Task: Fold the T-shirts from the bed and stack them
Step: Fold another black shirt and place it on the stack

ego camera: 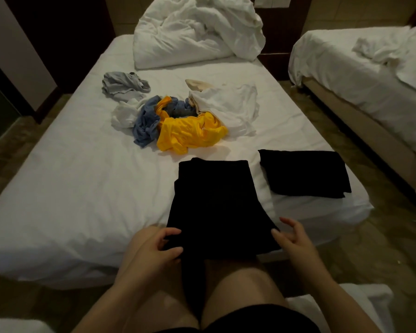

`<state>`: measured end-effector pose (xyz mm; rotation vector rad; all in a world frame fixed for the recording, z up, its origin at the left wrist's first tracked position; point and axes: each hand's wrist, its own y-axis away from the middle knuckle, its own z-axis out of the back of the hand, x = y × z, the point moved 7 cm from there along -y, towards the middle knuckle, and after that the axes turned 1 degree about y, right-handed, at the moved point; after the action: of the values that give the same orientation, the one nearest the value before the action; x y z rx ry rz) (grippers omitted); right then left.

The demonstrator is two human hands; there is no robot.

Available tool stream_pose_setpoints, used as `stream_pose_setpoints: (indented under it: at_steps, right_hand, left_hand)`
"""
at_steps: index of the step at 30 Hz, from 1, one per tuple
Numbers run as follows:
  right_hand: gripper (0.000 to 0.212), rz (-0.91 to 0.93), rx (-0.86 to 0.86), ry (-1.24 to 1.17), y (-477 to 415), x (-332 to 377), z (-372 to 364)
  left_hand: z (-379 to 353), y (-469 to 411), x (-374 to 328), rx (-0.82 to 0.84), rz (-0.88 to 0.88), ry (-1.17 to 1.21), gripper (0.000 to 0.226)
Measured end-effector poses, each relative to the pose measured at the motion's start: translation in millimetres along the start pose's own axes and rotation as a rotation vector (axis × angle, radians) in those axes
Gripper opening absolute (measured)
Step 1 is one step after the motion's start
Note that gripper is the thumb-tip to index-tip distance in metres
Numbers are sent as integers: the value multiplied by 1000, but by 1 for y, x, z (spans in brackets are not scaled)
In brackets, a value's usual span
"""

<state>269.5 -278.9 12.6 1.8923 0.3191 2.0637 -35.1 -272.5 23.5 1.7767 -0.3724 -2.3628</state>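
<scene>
Nearest us: left hand (pixel 157 247) — fingers and thumb pinching the near left corner of the half-folded black T-shirt (pixel 214 203), which lies at the bed's (pixel 70 188) near edge, one end hanging between our knees. Right hand (pixel 296 241), fingers spread, just beside its near right corner. To the right, a folded black T-shirt (pixel 303 174). Beyond — a loose heap: yellow shirt (pixel 190 133), blue shirt (pixel 145 126), white shirt (pixel 228 104), grey shirt (pixel 123 85). Farthest, a rumpled duvet (pixel 192 32).

Person seen fr. above; L hand (pixel 154 246) & R hand (pixel 296 239) bare, as are both forearms (pixel 111 296) down to frame edge; black shorts (pixel 262 318), plain fabric, short cut w/ hem high on thigh; legs (pixel 238 289) bare below hem to knees
</scene>
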Motion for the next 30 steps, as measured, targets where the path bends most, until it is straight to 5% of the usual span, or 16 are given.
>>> stream_pose_setpoints:
  at_steps: [3, 8, 14, 16, 22, 27, 28, 30]
  right_hand:
    - [35, -90, 139, 95, 1, -31, -11]
    - [20, 170, -130, 145, 7, -13, 10]
    - [41, 197, -23, 134, 1, -11, 2]
    - [33, 156, -27, 148, 0, -17, 4]
    - [33, -85, 97, 291, -2, -46, 4]
    - [12, 28, -7, 24, -14, 2, 8]
    - [14, 63, 1, -35, -19, 14, 5]
    - [56, 126, 44, -166, -36, 32, -3]
  left_hand:
    - [-10, 7, -1, 53, -36, -79, 29]
    - [-7, 15, -8, -10, -155, -162, 24]
    - [0, 11, 10, -10, -126, -318, 26]
    - [0, 10, 8, -20, -130, -361, 28]
    - [-10, 16, 26, 57, 156, 22, 25]
    - [12, -5, -4, -8, 50, 182, 23]
    - [14, -12, -12, -27, 27, 211, 30]
    - [18, -28, -34, -82, -69, 142, 38]
